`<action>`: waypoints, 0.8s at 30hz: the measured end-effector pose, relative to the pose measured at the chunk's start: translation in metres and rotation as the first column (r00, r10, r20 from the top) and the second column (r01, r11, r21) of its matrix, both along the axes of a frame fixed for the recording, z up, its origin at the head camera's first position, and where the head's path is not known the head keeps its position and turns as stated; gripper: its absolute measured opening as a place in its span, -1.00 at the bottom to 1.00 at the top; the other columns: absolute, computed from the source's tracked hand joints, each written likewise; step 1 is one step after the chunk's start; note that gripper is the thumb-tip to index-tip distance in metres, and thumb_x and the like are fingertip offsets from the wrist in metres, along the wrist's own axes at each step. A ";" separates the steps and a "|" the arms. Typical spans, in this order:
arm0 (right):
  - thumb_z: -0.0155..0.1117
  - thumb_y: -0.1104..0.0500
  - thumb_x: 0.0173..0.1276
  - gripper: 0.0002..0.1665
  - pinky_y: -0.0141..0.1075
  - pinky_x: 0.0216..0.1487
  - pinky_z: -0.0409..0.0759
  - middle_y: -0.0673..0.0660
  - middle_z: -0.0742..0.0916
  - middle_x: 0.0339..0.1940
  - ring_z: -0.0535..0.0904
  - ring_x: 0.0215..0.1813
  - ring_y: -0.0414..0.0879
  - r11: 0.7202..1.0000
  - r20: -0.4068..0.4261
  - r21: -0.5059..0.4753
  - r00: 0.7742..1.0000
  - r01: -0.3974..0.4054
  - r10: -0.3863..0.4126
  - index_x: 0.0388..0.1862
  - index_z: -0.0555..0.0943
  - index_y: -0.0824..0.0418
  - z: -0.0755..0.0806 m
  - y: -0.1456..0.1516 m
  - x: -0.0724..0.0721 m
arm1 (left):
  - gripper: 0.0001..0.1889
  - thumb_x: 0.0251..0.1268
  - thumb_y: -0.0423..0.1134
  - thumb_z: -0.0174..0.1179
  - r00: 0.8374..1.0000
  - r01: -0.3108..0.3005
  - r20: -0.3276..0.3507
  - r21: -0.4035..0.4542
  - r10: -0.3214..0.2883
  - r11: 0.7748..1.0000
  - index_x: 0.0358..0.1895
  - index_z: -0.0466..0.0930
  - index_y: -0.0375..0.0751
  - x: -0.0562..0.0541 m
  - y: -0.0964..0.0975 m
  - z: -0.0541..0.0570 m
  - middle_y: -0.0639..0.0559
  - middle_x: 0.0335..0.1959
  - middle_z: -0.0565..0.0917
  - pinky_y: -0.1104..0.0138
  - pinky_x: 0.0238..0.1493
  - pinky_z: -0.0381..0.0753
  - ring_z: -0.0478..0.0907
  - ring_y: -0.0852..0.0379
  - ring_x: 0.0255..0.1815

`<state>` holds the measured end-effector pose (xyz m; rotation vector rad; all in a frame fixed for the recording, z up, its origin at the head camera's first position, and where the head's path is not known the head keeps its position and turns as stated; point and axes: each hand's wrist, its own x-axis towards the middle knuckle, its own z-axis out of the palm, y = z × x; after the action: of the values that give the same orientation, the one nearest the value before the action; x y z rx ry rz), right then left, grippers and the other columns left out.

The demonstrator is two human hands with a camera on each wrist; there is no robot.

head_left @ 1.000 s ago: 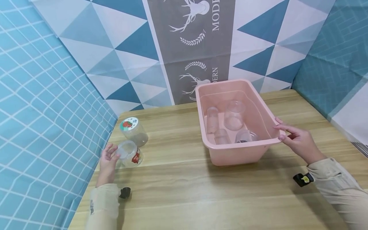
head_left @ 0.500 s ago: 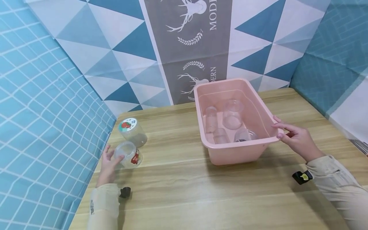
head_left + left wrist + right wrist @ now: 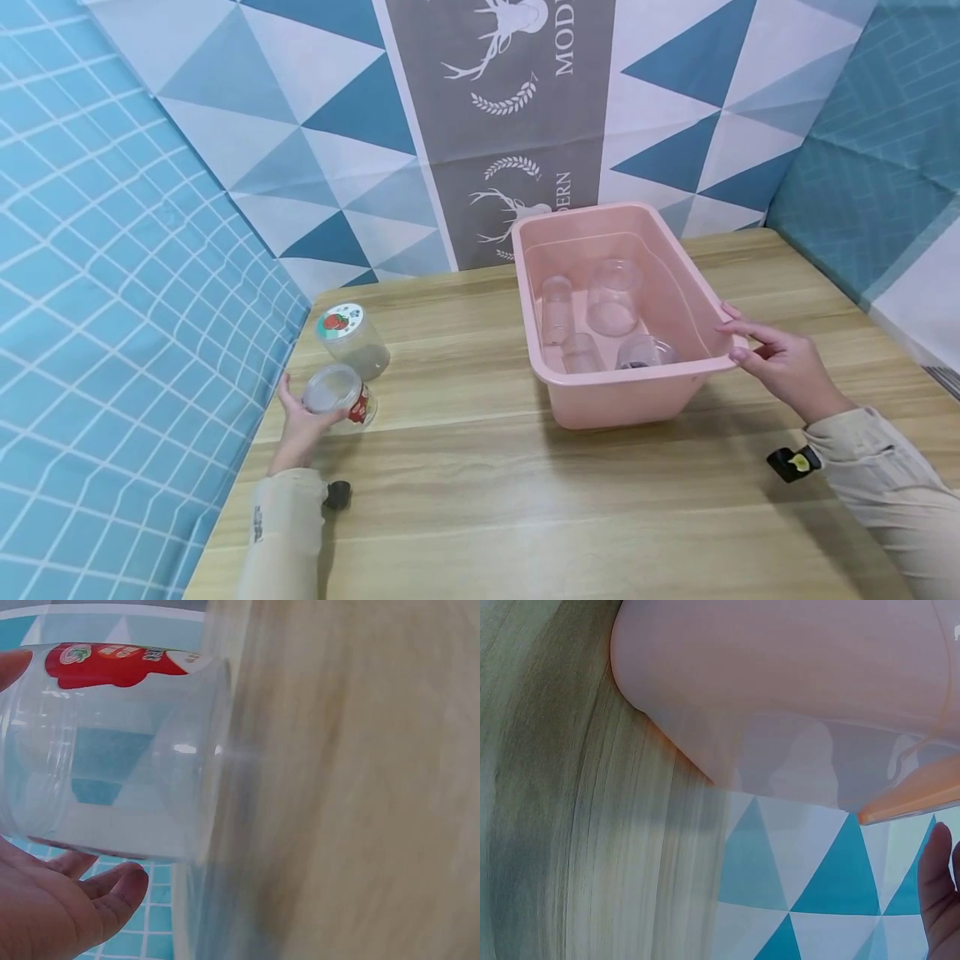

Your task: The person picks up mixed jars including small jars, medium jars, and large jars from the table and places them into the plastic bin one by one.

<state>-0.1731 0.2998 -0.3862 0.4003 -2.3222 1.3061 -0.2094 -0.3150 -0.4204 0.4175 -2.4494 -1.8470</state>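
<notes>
The left hand (image 3: 303, 421) curls round a clear jar (image 3: 337, 396) lying on its side at the table's (image 3: 480, 492) left edge; the left wrist view shows fingers under it and a thumb tip on top, so the grasp looks just made and the jar not yet lifted. A second jar (image 3: 351, 337), upright with a strawberry lid, stands just beside it at 12 o'clock. The right hand (image 3: 776, 362) steadies the pink bin's (image 3: 622, 396) near right corner, fingers nearly straight on the rim. The bin, at 3 o'clock of the held jar and well apart, holds four clear containers (image 3: 611, 296). The next move probably calls for a firm lift clear of the upright jar.
</notes>
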 end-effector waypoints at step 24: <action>0.35 0.40 0.20 -0.52 -0.61 -0.56 0.35 -0.47 0.50 0.13 0.51 -0.13 -0.63 1.000 -0.038 -0.023 0.999 -0.021 0.020 -0.09 0.69 -0.17 0.002 0.000 0.000 | -0.02 0.04 -0.56 0.22 1.000 0.002 0.001 -0.006 -0.002 1.000 0.47 -0.25 -0.36 -0.003 0.010 0.000 -0.37 0.41 0.03 0.06 0.38 0.09 0.08 -0.21 0.36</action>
<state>-0.1730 0.2994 -0.3846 0.4391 -2.2750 1.3230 -0.2127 -0.3046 -0.4204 0.4164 -2.4561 -1.8402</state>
